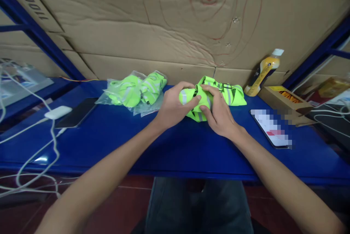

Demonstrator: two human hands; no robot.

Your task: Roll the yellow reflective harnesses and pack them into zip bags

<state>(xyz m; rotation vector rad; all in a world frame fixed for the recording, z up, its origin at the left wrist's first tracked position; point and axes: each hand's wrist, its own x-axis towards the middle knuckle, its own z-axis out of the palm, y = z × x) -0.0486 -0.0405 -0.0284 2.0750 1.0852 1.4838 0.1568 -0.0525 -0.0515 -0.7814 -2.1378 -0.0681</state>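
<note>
Between my two hands is a bundled neon-yellow reflective strap [197,111] with silver-grey stripes and black bits, held just over the blue shelf. My left hand [176,106] wraps its left side, thumb pressed across the front. On the other side my right hand [218,111] grips it with curled fingers and thumb. Right behind my right hand lies another neon reflective strap [237,95] with a black buckle. To the left of my left hand, clear plastic bags [127,89] hold more folded neon straps. Part of the held bundle is hidden by my fingers.
A yellow-labelled bottle [264,73] stands at the back right beside an open cardboard box [290,104]. In front of them lies a lit phone [270,128]. At left are a dark phone [78,113], a white charger [58,112] and loose white cables [56,150]. Cardboard [123,37] backs the blue shelf [175,153].
</note>
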